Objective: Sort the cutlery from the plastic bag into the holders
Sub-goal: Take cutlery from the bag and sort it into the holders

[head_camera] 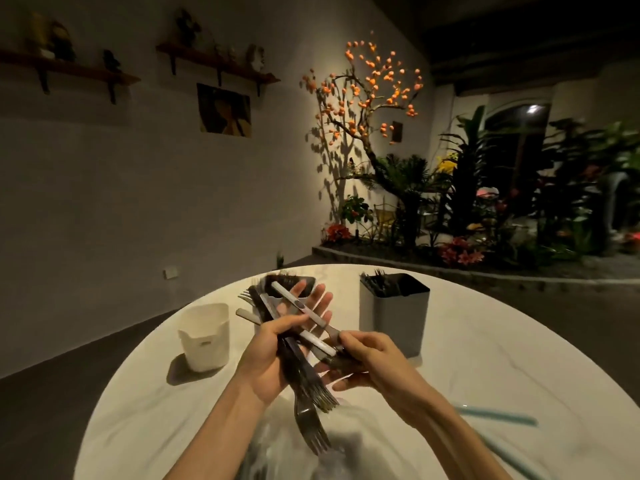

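Note:
My left hand [273,351] holds a bundle of dark forks [304,386] above the round table, thumb curled over the handles, tines pointing down toward me. My right hand [367,358] pinches a white-handled piece of cutlery [304,311] that lies across the bundle. A clear plastic bag [332,441] lies crumpled on the table below my hands. Three holders stand beyond: a white holder [205,336] at left, a dark holder [304,289] with cutlery behind my left hand, and a grey holder [393,315] with dark forks at right.
The pale round table [485,358] carries two light blue straws [495,415] at the right. A white wall with shelves lies to the left, and a planted bed with an orange-fruited tree stands behind the table.

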Action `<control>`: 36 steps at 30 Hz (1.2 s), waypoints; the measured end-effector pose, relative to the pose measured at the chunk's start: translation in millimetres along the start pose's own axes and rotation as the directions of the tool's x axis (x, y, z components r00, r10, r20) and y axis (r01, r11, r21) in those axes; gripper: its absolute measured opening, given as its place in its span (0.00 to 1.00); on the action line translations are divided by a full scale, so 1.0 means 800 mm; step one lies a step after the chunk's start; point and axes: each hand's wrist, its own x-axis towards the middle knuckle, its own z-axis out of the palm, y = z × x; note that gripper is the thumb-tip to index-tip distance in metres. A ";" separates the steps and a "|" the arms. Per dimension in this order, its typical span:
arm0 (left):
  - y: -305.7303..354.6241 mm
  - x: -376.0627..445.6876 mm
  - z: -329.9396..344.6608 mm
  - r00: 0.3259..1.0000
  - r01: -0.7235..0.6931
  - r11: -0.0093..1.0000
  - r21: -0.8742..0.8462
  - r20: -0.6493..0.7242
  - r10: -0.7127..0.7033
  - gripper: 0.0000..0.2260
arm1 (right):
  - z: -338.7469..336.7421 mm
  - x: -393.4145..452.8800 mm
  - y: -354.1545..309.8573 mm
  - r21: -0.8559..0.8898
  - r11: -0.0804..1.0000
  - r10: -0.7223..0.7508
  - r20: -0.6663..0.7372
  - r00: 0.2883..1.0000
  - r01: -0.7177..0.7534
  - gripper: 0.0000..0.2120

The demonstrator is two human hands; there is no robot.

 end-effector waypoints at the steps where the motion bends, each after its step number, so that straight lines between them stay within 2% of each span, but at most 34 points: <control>1: -0.015 0.005 0.000 1.000 0.004 1.000 0.022 -0.004 -0.004 0.23 | -0.009 -0.004 0.011 0.015 1.000 0.003 -0.037 0.999 -0.002 0.16; 4: -0.049 0.018 -0.007 1.000 0.026 0.997 0.071 -0.007 -0.026 0.27 | -0.030 -0.009 0.040 0.058 0.998 0.029 -0.129 0.991 -0.022 0.15; 6: -0.066 0.027 -0.015 0.998 0.057 0.996 0.066 -0.016 -0.056 0.29 | -0.039 -0.009 0.055 0.058 0.998 0.037 -0.138 0.990 -0.029 0.13; 10: -0.090 0.036 -0.034 0.995 0.100 0.994 0.043 -0.013 -0.099 0.33 | -0.051 -0.005 0.073 -0.095 0.995 0.026 -0.089 0.996 -0.034 0.10; 14: -0.101 0.036 -0.042 0.991 0.137 0.990 0.029 0.002 -0.137 0.32 | -0.051 0.002 0.088 -0.169 0.985 0.015 -0.104 0.994 -0.032 0.10; 16: -0.098 0.031 -0.043 0.983 0.180 0.982 0.063 0.027 -0.182 0.31 | -0.050 0.003 0.091 -0.155 0.988 -0.017 -0.153 0.988 -0.007 0.09; 19: -0.093 0.022 -0.042 0.959 0.273 0.953 0.132 0.043 -0.281 0.30 | -0.052 0.003 0.090 -0.229 0.973 -0.097 -0.270 0.958 0.034 0.09; 23: -0.092 0.018 -0.032 0.942 0.335 0.940 0.058 0.000 -0.336 0.26 | -0.062 0.000 0.086 -0.290 0.949 -0.236 -0.391 0.889 0.125 0.07; 25: -0.093 0.018 -0.029 0.938 0.346 0.937 0.054 -0.020 -0.346 0.24 | -0.069 -0.003 0.083 -0.282 0.947 -0.275 -0.462 0.843 0.154 0.06; 28: -0.094 0.019 -0.030 0.960 0.276 0.961 -0.019 -0.048 -0.277 0.21 | -0.078 -0.005 0.083 -0.202 0.965 -0.250 -0.536 0.806 0.165 0.06; 36: -0.092 0.017 -0.030 0.967 0.239 0.970 0.038 -0.102 -0.234 0.19 | -0.069 -0.008 0.083 -0.001 0.988 -0.135 -0.497 0.857 0.155 0.05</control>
